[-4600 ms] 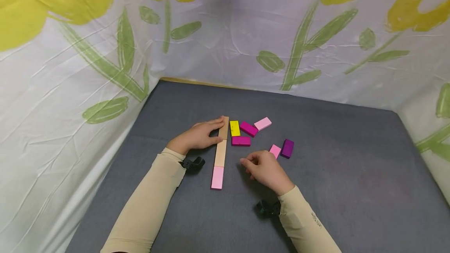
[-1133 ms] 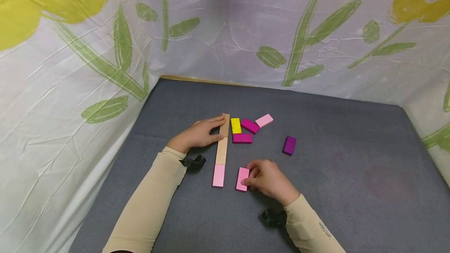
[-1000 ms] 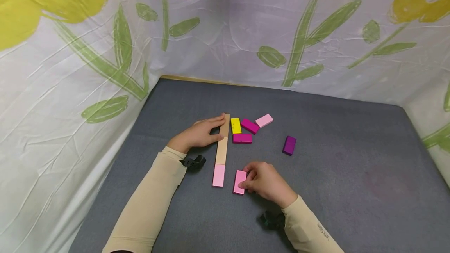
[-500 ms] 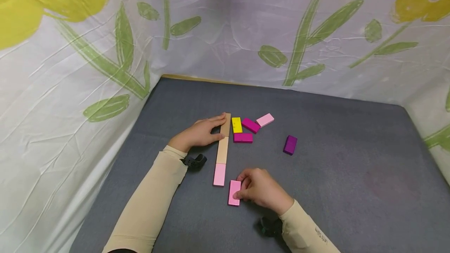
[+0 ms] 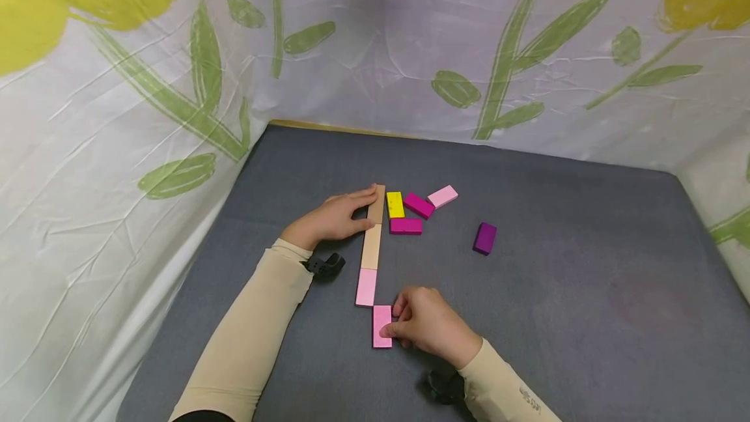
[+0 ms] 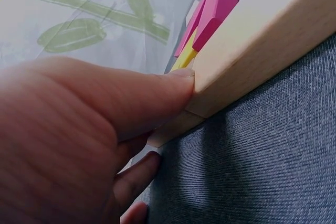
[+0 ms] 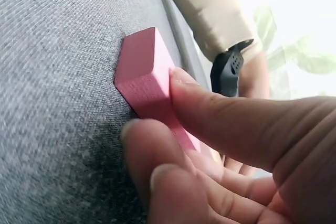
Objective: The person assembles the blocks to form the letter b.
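Observation:
Two tan blocks, the upper (image 5: 377,206) and the lower (image 5: 372,247), and a light pink block (image 5: 366,287) lie end to end in a column. My left hand (image 5: 335,216) rests on the upper tan block near its far end, its thumb at the joint with the lower one. Just below and right of the column lies a second pink block (image 5: 383,318). My right hand (image 5: 430,324) holds it, thumb on top and fingers at its right side. In the right wrist view the thumb presses this pink block (image 7: 142,64), which lies on the cloth.
Right of the column's far end lie a yellow block (image 5: 395,205), two magenta blocks (image 5: 406,226) and a pale pink block (image 5: 443,196). A purple block (image 5: 484,239) lies farther right on the grey cloth (image 5: 556,279). A flowered white curtain (image 5: 387,90) stands behind.
My right hand has moved the second pink block toward the lower left, from beside the column to its near end. My left hand has stayed on the tan blocks.

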`<state>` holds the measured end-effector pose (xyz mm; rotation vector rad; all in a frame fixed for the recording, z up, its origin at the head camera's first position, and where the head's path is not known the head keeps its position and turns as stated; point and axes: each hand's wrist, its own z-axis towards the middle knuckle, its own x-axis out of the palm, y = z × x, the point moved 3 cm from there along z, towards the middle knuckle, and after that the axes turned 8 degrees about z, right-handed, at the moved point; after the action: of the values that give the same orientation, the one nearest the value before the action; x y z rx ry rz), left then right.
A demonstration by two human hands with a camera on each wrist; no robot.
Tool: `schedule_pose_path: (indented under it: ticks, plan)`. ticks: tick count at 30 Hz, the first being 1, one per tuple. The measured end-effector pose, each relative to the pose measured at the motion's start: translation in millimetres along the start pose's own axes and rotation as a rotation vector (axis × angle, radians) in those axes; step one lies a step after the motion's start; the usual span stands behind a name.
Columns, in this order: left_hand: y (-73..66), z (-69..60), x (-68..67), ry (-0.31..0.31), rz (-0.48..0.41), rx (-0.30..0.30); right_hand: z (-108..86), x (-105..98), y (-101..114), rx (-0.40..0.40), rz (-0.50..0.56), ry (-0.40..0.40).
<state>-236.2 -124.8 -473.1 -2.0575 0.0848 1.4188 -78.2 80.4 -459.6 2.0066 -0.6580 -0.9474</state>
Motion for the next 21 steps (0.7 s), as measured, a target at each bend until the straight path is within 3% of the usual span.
schedule_pose_path:
  ticks: [10,21]
  plan:
    - [-1.6,-0.1,-0.5,0.004,-0.007,0.005,-6.8,5.3,1.9,0.049,0.030,0.122]
    - [-0.2,0.3,0.0,-0.002,0.002,0.009,-2.8,18.9,0.6,0.010,0.098,0.158]
